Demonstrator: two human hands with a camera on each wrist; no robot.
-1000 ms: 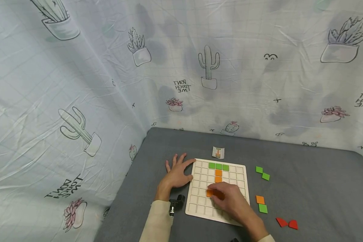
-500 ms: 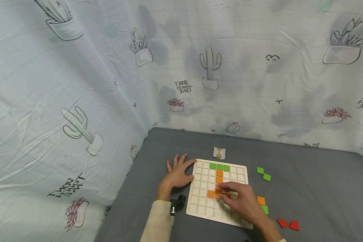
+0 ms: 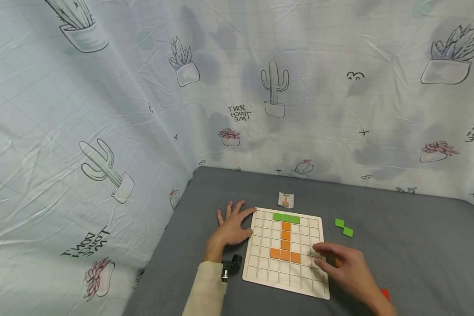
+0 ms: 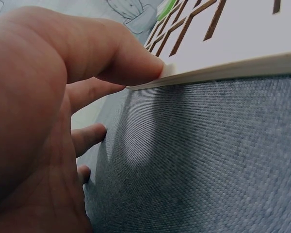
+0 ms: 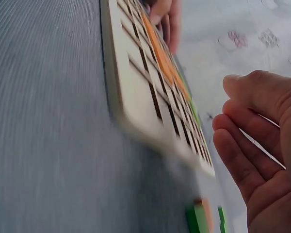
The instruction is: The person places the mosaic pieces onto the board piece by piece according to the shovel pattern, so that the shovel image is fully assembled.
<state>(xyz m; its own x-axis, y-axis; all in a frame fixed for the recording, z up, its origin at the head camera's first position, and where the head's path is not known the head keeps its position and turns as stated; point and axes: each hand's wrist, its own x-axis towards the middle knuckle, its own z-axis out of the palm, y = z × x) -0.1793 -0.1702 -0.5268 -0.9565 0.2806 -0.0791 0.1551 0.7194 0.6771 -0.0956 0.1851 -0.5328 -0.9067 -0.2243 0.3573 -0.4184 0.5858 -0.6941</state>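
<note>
A pale wooden grid board lies on the grey table. In its far row sit several green square tiles. Below them, a column of orange square tiles runs down to a short orange row. My left hand rests at the board's left side, fingers spread; the left wrist view has the thumb touching the board's edge. My right hand hovers over the board's right edge, thumb and fingers apart. In the right wrist view nothing is between that hand's fingers.
A small printed card lies beyond the board. Two loose green tiles are at the right. An orange tile and a red piece show partly behind my right hand and arm. A printed cloth hangs behind the table.
My right hand has let go of the orange tiles in the bottom row and moved right, off the tiles to the board's right edge. My left hand has stayed in place.
</note>
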